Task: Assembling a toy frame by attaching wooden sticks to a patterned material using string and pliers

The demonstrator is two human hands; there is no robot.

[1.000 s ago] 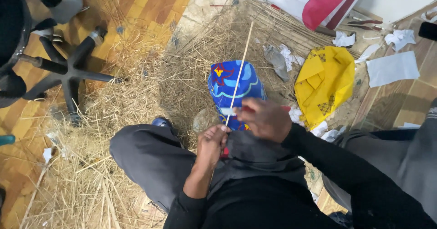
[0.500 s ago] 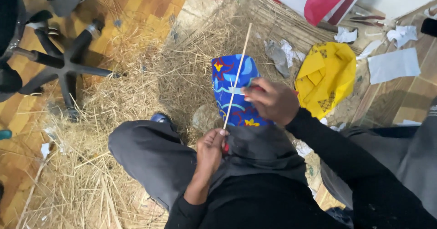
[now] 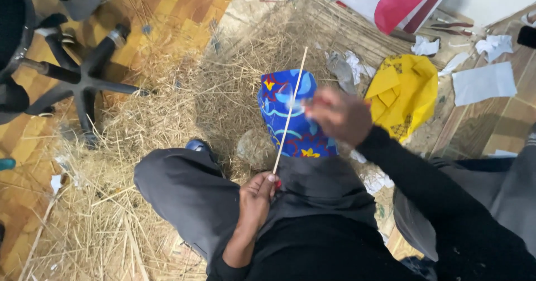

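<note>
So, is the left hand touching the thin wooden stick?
Touching. The head view shows the left hand closed around the lower end of the thin wooden stick, which rises from its fingers.

You've got a thin, smooth wooden stick (image 3: pixel 290 109), glossy blue printed paper (image 3: pixel 293 116), matt yellow paper (image 3: pixel 405 91), rough dry straw (image 3: pixel 111 214), glossy wood floor (image 3: pixel 167 1).

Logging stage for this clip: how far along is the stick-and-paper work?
Looks early to mid. Done: a blue patterned paper piece and a yellow paper piece lie on the straw, with white scraps around. In hand: the left hand grips the thin stick at its lower end; the blurred right hand is by the stick over the blue piece. Left: stick looks unattached.
</note>
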